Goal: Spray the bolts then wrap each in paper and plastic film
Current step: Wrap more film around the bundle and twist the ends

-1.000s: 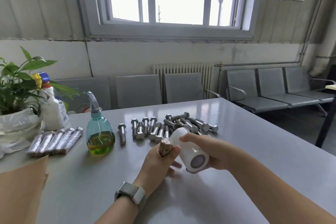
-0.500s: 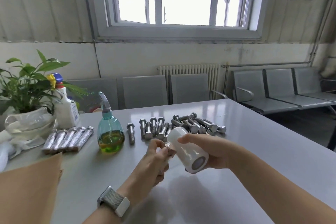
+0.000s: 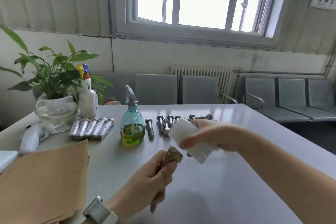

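Hands are both gripping: left hand (image 3: 152, 178) holding the paper-wrapped bolt (image 3: 171, 156) pointing up, film roll (image 3: 190, 142) in right hand (image 3: 209, 136) just above.

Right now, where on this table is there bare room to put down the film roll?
Bare tabletop lies right of and below the right hand holding the film roll, out to the far right edge. Crowded: the bare bolts behind, the spray bottle and wrapped bolts to the left, brown paper near left.
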